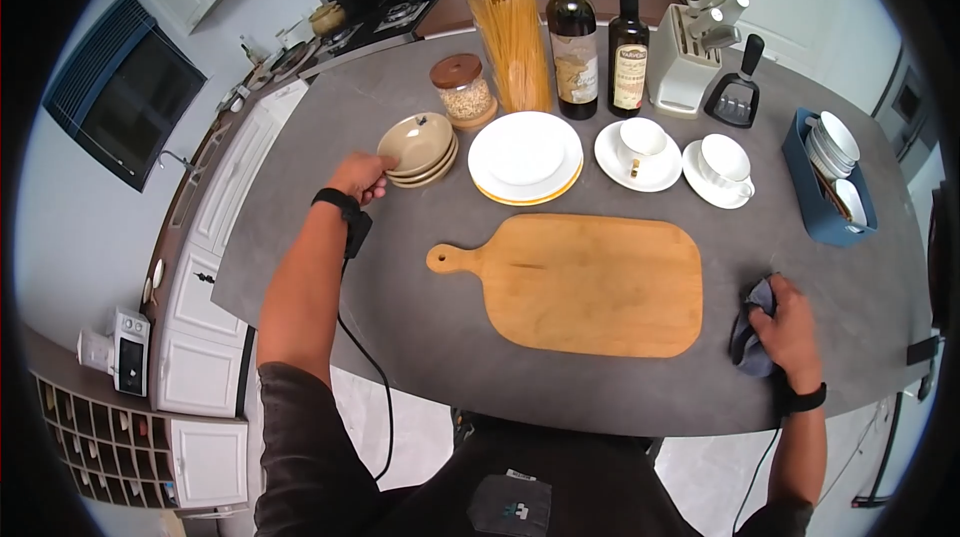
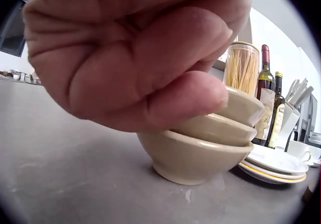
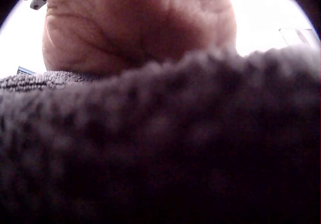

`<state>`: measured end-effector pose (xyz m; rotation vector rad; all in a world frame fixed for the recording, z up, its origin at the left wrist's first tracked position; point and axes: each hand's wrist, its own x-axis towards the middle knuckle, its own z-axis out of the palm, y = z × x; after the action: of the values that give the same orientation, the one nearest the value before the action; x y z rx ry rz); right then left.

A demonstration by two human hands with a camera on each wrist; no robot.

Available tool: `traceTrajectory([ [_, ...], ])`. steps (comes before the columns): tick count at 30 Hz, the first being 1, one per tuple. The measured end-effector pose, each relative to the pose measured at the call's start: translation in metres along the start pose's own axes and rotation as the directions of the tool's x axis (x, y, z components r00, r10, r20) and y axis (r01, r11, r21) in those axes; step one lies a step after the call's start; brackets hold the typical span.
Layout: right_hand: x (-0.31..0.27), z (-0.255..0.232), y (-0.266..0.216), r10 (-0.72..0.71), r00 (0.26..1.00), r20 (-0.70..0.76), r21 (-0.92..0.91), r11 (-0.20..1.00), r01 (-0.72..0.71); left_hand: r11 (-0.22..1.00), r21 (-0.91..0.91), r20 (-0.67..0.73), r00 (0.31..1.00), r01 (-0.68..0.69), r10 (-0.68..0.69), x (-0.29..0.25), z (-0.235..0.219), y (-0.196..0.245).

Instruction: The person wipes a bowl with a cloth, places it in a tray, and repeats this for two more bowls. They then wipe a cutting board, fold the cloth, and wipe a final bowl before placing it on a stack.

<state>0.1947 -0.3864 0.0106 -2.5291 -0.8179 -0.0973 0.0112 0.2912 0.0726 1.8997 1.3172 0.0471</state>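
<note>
Several beige bowls (image 1: 415, 144) stand stacked at the left of the grey table. At the stack's left rim the left hand (image 1: 361, 178) pinches the top bowl's edge; in the left wrist view the curled fingers of that hand (image 2: 135, 58) cover part of the nested bowls (image 2: 200, 151). On the table's right side the right hand (image 1: 789, 329) grips a dark grey cloth (image 1: 750, 341). The cloth (image 3: 165, 138) fills most of the right wrist view, below the palm (image 3: 140, 23); the fingertips are hidden there.
A wooden cutting board (image 1: 595, 287) lies between the hands. Behind it are stacked white plates (image 1: 525, 157), two cups on saucers, jars, two bottles (image 1: 573, 62), a knife block (image 1: 683, 62) and a spatula. A blue bin (image 1: 835, 222) with bowls stands at the right.
</note>
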Motion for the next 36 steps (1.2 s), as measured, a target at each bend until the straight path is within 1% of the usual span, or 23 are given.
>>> traceTrajectory([
  [5, 0.0, -0.006, -0.005, -0.003, 1.0, 0.007, 0.036, 0.999, 0.003, 0.999, -0.034, 0.064, 0.997, -0.037, 0.039, 0.015, -0.022, 0.004],
  [6, 0.0, -0.007, -0.007, 0.001, 1.0, 0.015, 0.047, 0.999, -0.002, 0.997, -0.067, 0.102, 0.993, -0.047, 0.054, 0.011, -0.025, 0.007],
  [10, -0.001, -0.005, -0.007, 0.003, 1.0, -0.001, 0.058, 0.998, -0.003, 0.983, -0.136, 0.079, 0.988, -0.123, 0.134, -0.021, -0.031, 0.012],
  [12, 0.0, -0.006, -0.005, 0.003, 1.0, 0.009, 0.059, 0.998, -0.003, 0.898, -0.345, 0.05, 0.95, -0.273, 0.308, -0.043, -0.033, 0.008],
  [13, 0.001, -0.005, 0.0, 0.009, 1.0, 0.008, 0.057, 0.998, -0.01, 0.854, -0.417, 0.026, 0.935, -0.31, 0.352, -0.05, -0.033, 0.005],
  [14, 0.002, -0.004, 0.009, 0.013, 0.999, 0.037, 0.064, 0.998, -0.016, 0.855, -0.417, 0.032, 0.935, -0.308, 0.353, -0.058, -0.03, 0.002],
  [16, 0.006, -0.007, 0.008, 0.012, 0.998, 0.07, 0.071, 0.997, -0.017, 0.705, -0.615, -0.011, 0.897, -0.355, 0.442, -0.076, -0.022, -0.01],
  [17, 0.008, -0.014, 0.001, 0.082, 0.99, 0.115, 0.203, 0.974, -0.104, 0.682, -0.659, 0.027, 0.896, -0.317, 0.444, -0.081, -0.014, -0.019],
  [18, 0.009, -0.021, -0.005, 0.145, 0.975, 0.169, 0.325, 0.926, -0.193, 0.606, -0.753, 0.073, 0.883, -0.257, 0.464, -0.089, 0.003, -0.026],
  [19, 0.009, -0.023, -0.013, 0.144, 0.975, 0.168, 0.323, 0.927, -0.192, 0.536, -0.833, 0.176, 0.855, -0.135, 0.489, -0.094, 0.019, -0.034],
  [20, 0.008, -0.023, -0.025, 0.172, 0.976, 0.136, 0.545, 0.809, -0.219, 0.477, -0.877, 0.204, 0.851, -0.061, 0.484, -0.122, 0.041, -0.025],
  [21, 0.007, -0.024, -0.039, 0.21, 0.972, 0.11, 0.734, 0.642, -0.221, 0.439, -0.899, 0.236, 0.845, 0.002, 0.48, -0.137, 0.06, -0.022],
  [22, 0.006, -0.027, -0.063, 0.216, 0.97, 0.108, 0.731, 0.644, -0.225, 0.43, -0.901, 0.308, 0.793, 0.064, 0.526, -0.147, 0.074, -0.021],
  [23, 0.006, -0.03, -0.095, 0.264, 0.959, 0.1, 0.851, 0.478, -0.22, 0.427, -0.896, 0.361, 0.757, 0.12, 0.544, -0.156, 0.087, -0.019],
  [24, 0.007, -0.029, -0.124, 0.31, 0.946, 0.098, 0.936, 0.294, -0.193, 0.428, -0.895, 0.367, 0.751, 0.125, 0.549, -0.162, 0.101, -0.017],
  [26, 0.018, -0.019, -0.167, 0.261, 0.963, 0.071, 0.959, 0.248, -0.138, 0.437, -0.873, 0.442, 0.725, 0.214, 0.528, -0.17, 0.123, -0.011],
  [27, 0.025, -0.01, -0.17, 0.188, 0.981, 0.051, 0.949, 0.296, -0.106, 0.44, -0.871, 0.449, 0.717, 0.219, 0.533, -0.169, 0.13, -0.01],
  [29, 0.043, 0.011, -0.175, 0.077, 0.997, 0.024, 0.932, 0.359, -0.05, 0.437, -0.859, 0.507, 0.568, 0.267, 0.648, -0.164, 0.147, -0.008],
  [30, 0.051, 0.019, -0.18, 0.038, 0.999, 0.017, 0.927, 0.373, -0.03, 0.437, -0.856, 0.513, 0.554, 0.276, 0.656, -0.164, 0.154, -0.006],
  [32, 0.063, 0.043, -0.184, -0.043, 0.999, -0.019, 0.861, 0.508, 0.038, 0.422, -0.864, 0.502, 0.507, 0.273, 0.7, -0.165, 0.164, -0.003],
  [33, 0.068, 0.053, -0.19, -0.117, 0.989, -0.087, 0.819, 0.557, 0.137, 0.422, -0.863, 0.504, 0.5, 0.276, 0.704, -0.167, 0.166, -0.002],
  [34, 0.069, 0.058, -0.196, -0.116, 0.989, -0.091, 0.816, 0.561, 0.141, 0.442, -0.864, 0.5, 0.52, 0.242, 0.693, -0.169, 0.168, 0.0],
  [36, 0.066, 0.066, -0.203, -0.092, 0.992, 0.087, 0.892, 0.451, -0.036, 0.456, -0.866, 0.488, 0.545, 0.206, 0.681, -0.173, 0.168, 0.002],
])
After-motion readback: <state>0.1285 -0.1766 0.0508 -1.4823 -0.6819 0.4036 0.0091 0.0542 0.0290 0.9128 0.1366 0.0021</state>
